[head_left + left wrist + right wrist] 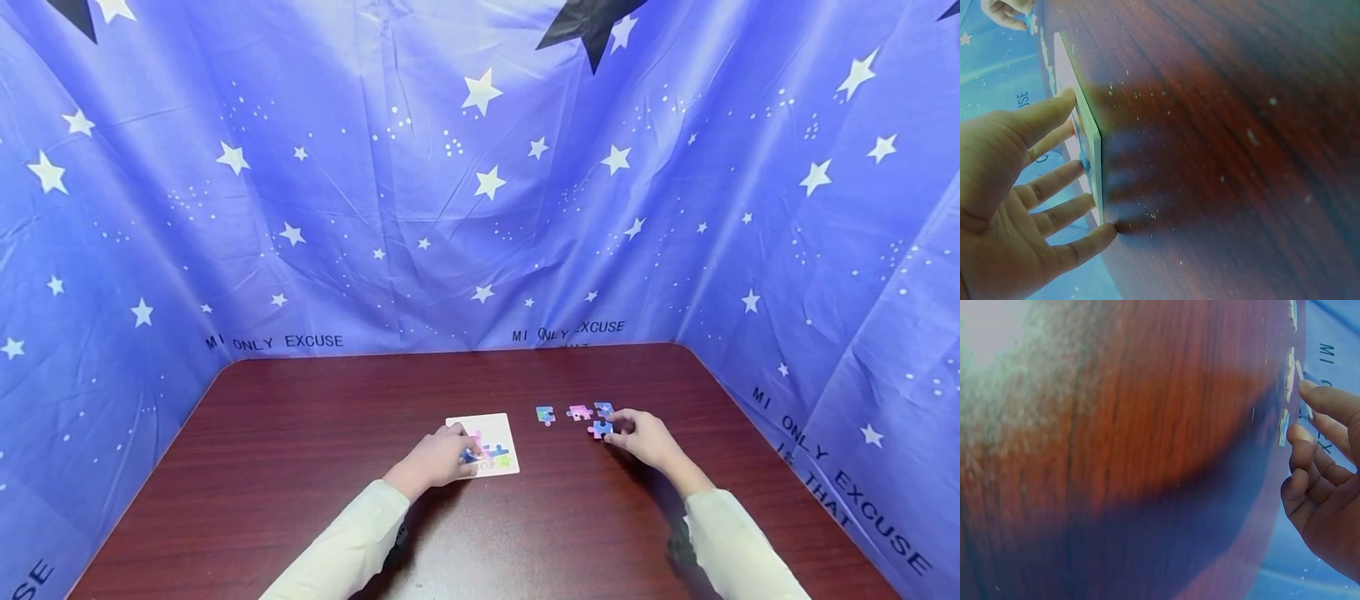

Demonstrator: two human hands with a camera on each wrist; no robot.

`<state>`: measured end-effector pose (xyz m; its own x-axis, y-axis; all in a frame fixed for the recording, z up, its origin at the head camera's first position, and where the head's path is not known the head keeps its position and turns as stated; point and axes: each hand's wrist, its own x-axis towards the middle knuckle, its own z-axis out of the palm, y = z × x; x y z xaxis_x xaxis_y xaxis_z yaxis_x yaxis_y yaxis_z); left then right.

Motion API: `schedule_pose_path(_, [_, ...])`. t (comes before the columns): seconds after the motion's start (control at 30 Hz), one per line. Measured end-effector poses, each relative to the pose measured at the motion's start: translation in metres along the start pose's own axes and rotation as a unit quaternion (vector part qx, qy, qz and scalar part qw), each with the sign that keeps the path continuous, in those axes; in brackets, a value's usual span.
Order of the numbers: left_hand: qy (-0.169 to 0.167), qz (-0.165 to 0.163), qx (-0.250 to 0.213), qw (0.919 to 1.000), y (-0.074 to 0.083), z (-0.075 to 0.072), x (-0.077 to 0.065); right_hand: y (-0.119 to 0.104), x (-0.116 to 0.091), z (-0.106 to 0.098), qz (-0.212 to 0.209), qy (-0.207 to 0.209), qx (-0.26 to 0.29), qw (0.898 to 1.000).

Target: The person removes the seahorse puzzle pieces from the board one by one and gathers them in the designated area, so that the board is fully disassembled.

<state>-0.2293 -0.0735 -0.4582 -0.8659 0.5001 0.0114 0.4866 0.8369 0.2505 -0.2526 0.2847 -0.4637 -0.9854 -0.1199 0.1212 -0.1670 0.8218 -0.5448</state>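
Observation:
My left hand point(438, 454) rests with extended fingers on a square white puzzle board point(491, 423), which lies flat on the table. Some joined pink, blue and green pieces show on the board point(1093, 134); the fingers cover part of them. To the right, my right hand point(647, 437) pinches a blue and pink jigsaw piece point(602, 430) between thumb and fingers. In the right wrist view that piece point(1300, 370) is tilted and lifted off the table. Just beyond lie a blue piece point(603, 408), a pink piece point(578, 412) and a blue-green piece point(545, 415).
The dark red wooden table point(300, 433) has rounded far corners. A blue curtain point(390, 208) with white stars and printed words hangs around its back and sides.

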Motion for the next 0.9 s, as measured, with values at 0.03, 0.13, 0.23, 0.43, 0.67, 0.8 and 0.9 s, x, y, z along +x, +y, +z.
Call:
schedule_pose_path(0.03, [0.000, 0.000, 0.000, 1.0000, 0.000, 0.000, 0.000, 0.001, 0.000, 0.000, 0.002, 0.001, 0.000, 1.000])
schedule_pose_path(0.13, [-0.001, -0.001, 0.002, 1.0000, 0.000, 0.001, 0.000, 0.003, -0.002, -0.002, 0.006, 0.002, 0.003, 1.000])
schedule_pose_path(0.23, [-0.001, -0.002, 0.003, 1.0000, 0.000, 0.002, 0.000, 0.004, -0.003, -0.003, 0.013, 0.002, 0.007, 1.000])
schedule_pose_path(0.43, [0.006, 0.001, 0.000, 1.0000, -0.001, 0.003, 0.000, 0.005, -0.006, -0.006, 0.030, 0.001, 0.009, 1.000])
schedule_pose_path(0.67, [0.008, 0.002, 0.006, 0.9999, 0.000, 0.002, -0.001, 0.009, -0.007, -0.007, 0.037, -0.004, 0.005, 0.999])
schedule_pose_path(0.8, [0.007, 0.002, 0.004, 1.0000, 0.001, 0.000, -0.001, 0.010, -0.008, -0.007, 0.036, -0.005, 0.008, 0.999])
schedule_pose_path(0.9, [0.006, 0.003, 0.003, 1.0000, 0.002, -0.001, -0.002, 0.011, -0.008, -0.007, 0.038, -0.007, 0.008, 0.999])
